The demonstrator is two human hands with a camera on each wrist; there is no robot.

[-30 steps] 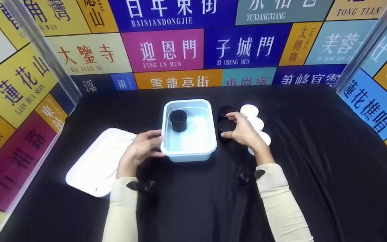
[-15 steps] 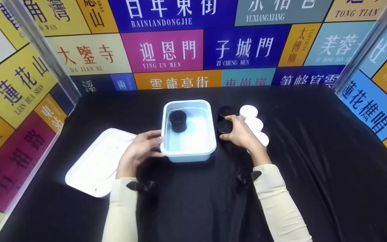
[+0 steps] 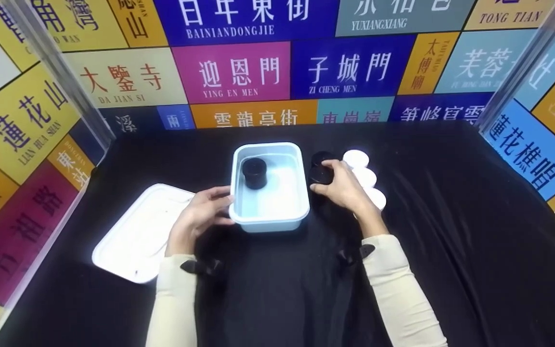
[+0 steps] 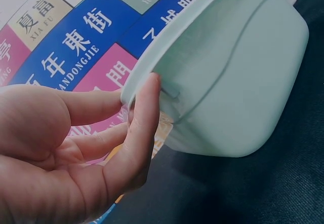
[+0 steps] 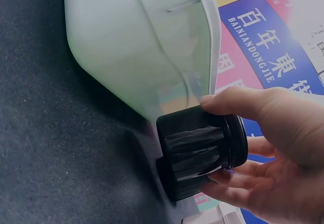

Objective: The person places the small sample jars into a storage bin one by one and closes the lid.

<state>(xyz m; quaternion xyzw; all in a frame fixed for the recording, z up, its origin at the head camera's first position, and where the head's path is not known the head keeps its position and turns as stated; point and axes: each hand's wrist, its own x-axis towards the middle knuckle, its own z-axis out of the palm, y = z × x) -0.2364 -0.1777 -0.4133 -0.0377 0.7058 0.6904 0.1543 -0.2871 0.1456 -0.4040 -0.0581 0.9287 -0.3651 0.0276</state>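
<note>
My right hand [image 3: 342, 185] grips a black lidded jar [image 3: 322, 175] by its upper part, thumb on one side and fingers on the other. The right wrist view shows this jar [image 5: 195, 140] beside the outer wall of the pale blue-green plastic box, apparently raised off the cloth. Another black jar [image 3: 323, 157] stands just behind it, partly hidden. Inside the box [image 3: 270, 225], a third black jar [image 3: 255, 173] stands upright near the back left. My left hand [image 3: 204, 212] touches the box's left side at the rim, fingers fairly straight, with a fingertip [image 4: 152, 82] against the outer edge.
White round-topped jars [image 3: 355, 159] stand in a row right of the black ones, partly behind my right hand. A white box lid [image 3: 135, 236] lies at the left, partly under my left forearm. Black cloth [image 3: 268, 289] covers the table; printed panels surround it.
My right hand has closed in on the nearer black jar and moved it slightly up and left. The left hand and the box have stayed in place.
</note>
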